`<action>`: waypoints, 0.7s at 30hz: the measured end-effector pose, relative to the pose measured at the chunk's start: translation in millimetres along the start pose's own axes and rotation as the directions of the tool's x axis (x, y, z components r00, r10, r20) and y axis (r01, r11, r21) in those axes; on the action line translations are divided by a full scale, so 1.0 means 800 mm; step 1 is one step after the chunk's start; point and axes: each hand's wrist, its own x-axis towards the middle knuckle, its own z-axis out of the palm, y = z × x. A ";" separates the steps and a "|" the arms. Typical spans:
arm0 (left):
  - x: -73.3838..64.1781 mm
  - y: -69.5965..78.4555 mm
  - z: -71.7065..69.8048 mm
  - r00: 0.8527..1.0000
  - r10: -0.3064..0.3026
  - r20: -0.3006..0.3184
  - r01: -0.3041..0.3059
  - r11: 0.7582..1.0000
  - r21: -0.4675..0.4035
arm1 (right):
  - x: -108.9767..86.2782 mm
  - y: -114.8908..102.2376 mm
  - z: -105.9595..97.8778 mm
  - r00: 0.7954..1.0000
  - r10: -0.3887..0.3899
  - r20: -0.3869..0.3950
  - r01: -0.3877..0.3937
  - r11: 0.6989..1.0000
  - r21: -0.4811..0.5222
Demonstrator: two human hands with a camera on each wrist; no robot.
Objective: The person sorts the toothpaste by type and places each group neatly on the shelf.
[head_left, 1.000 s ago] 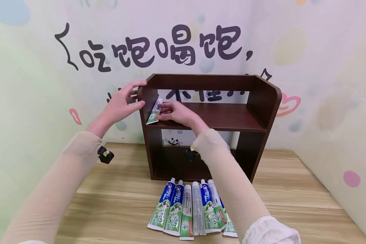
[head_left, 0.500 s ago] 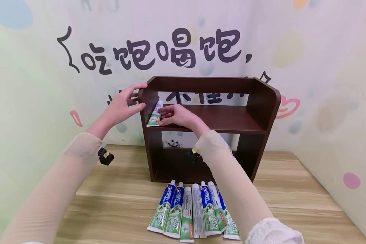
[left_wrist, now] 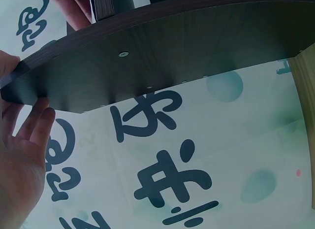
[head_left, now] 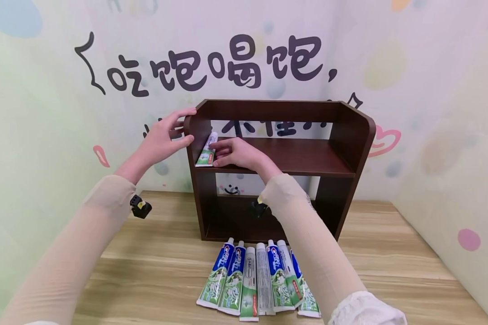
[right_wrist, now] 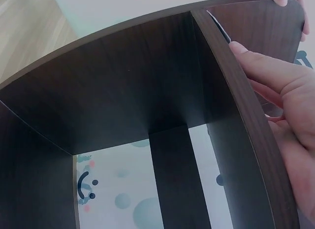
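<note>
My left hand (head_left: 159, 139) grips the left side panel of the dark brown shelf rack (head_left: 268, 168), fingertips on its edge and thumb on the front. In the left wrist view, that hand's fingers (left_wrist: 42, 123) lie against the panel. A white-and-green toothpaste tube (head_left: 206, 151) leans on the upper shelf's left wall, cap end up. The right hand (head_left: 241, 153) reaches onto that shelf, its loosely bent fingers touching the tube's right edge. Only a thin edge of the tube (right_wrist: 219, 28) shows in the right wrist view, beside the thumb.
Several toothpaste tubes (head_left: 250, 282) lie side by side on the wooden table (head_left: 146, 266) before the rack, some partly under the right forearm. The rack's lower compartment (head_left: 236, 221) faces me. A wall with large black lettering (head_left: 244, 61) stands behind.
The tube on the upper shelf has turned slightly more face-on against the left wall. My right hand has shifted slightly rightward along it; the left hand keeps its grip on the panel.
</note>
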 end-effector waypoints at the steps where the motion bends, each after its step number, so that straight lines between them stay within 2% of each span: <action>1: 0.001 0.000 0.000 1.000 0.002 -0.001 -0.002 1.000 0.001 | -0.001 -0.001 -0.001 1.000 -0.001 -0.001 0.001 1.000 0.000; 6: 0.000 0.001 -0.001 1.000 -0.004 0.007 0.004 1.000 0.002 | -0.001 -0.002 0.000 1.000 -0.008 -0.001 0.008 1.000 0.006; 14: -0.002 0.004 -0.005 1.000 -0.015 0.009 0.015 1.000 0.003 | 0.001 -0.001 0.003 0.996 -0.084 -0.019 0.083 0.994 -0.074; 21: 0.000 0.006 -0.002 1.000 -0.023 0.022 0.023 1.000 -0.016 | -0.005 0.001 0.003 0.996 -0.071 -0.047 0.065 0.992 -0.108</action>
